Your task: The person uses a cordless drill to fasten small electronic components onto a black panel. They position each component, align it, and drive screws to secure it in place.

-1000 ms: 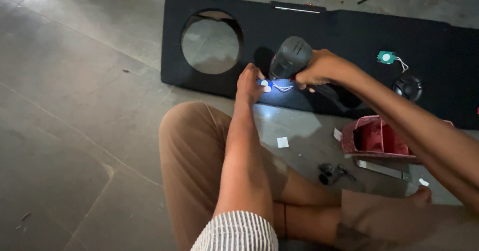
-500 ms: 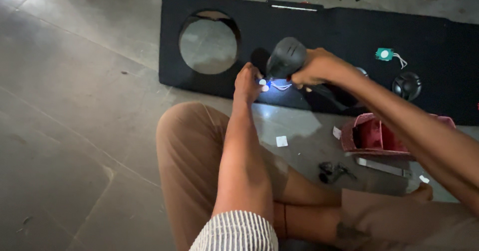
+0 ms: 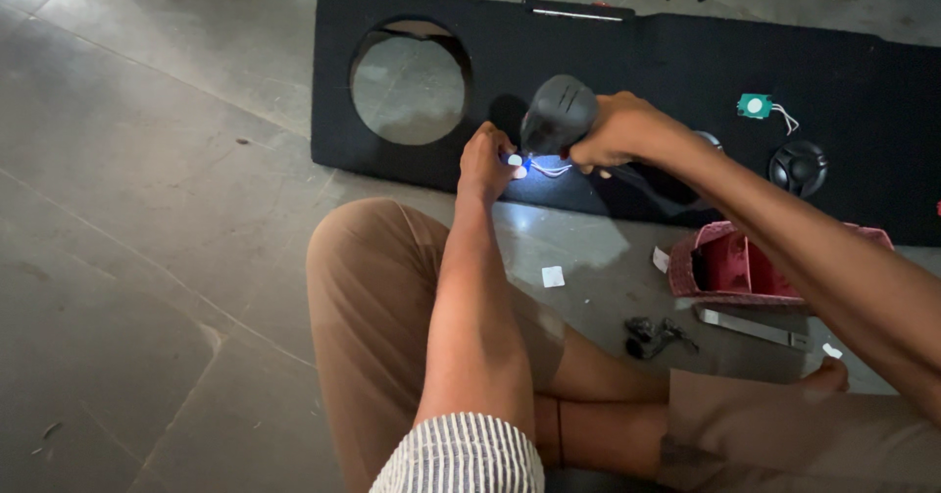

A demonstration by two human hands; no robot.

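Observation:
I sit cross-legged on a grey floor in front of a long black carpeted panel [image 3: 627, 52] with a round cut-out [image 3: 409, 83]. My right hand [image 3: 618, 132] grips a dark grey power drill [image 3: 557, 116] whose lit nose points down at the panel's near edge. My left hand [image 3: 487, 163] pinches something small at the lit tip, beside thin white wires [image 3: 549, 169]. What sits between those fingers is too small to make out.
A small green part with wires [image 3: 755, 106] and a round black speaker [image 3: 797, 167] lie on the panel at right. A pink woven basket [image 3: 730, 263], a flat metal strip [image 3: 750, 326], dark screws [image 3: 655, 334] and a white scrap [image 3: 553, 276] lie on the floor by my legs.
The view has drifted slightly, so the panel sits a little lower and to the right in the frame. Both hands keep the same hold at the drill tip.

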